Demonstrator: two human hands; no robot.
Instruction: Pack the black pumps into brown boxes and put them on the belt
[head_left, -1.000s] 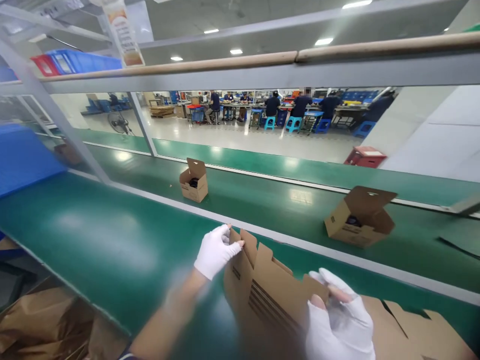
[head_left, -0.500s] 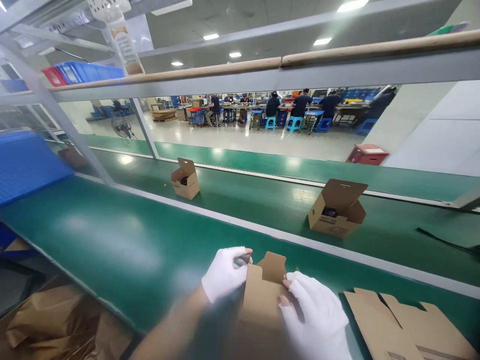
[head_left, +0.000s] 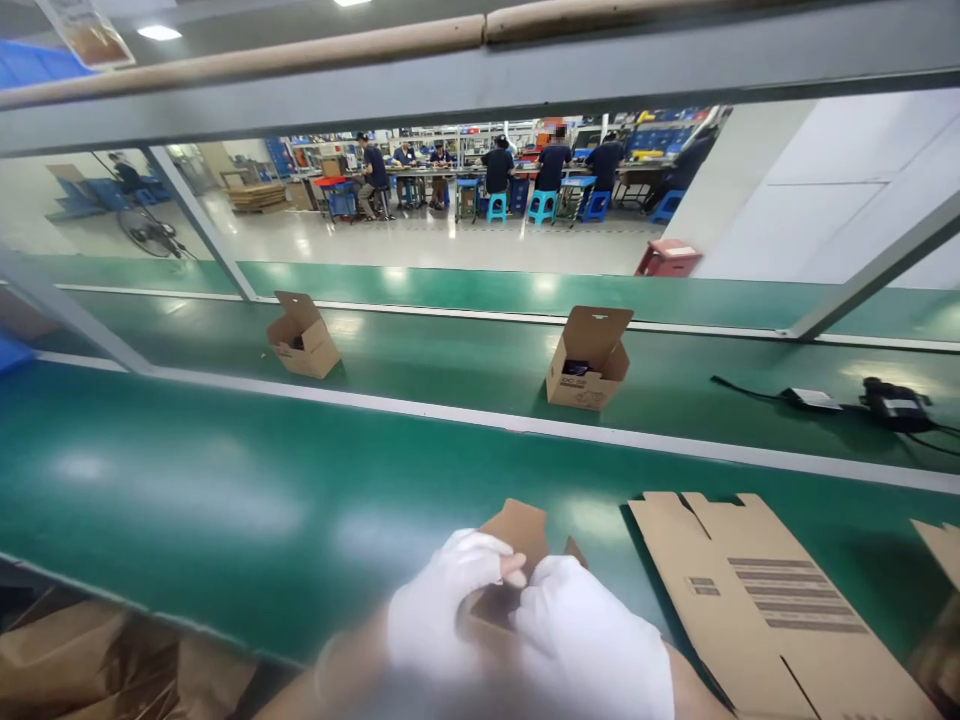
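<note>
Both my hands wear white gloves and close around a small brown cardboard box (head_left: 517, 535) at the near edge of the green table (head_left: 225, 500). My left hand (head_left: 442, 600) grips the box's left side, its bare fingertip on a flap. My right hand (head_left: 592, 640) wraps the right side. One flap of the box stands up above my fingers. The lower part of the box is hidden by my hands.
A flat carton blank (head_left: 757, 590) lies right of my hands. On the conveyor belt (head_left: 450, 360) beyond stand two open boxes (head_left: 589, 360) (head_left: 300, 335) and a black adapter with cable (head_left: 892, 405). Brown paper (head_left: 97, 660) lies lower left. Seated people work far back.
The box has come lower and closer to me, with both hands closed more tightly round it. The two open boxes on the belt have shifted left. My view has tilted down and right.
</note>
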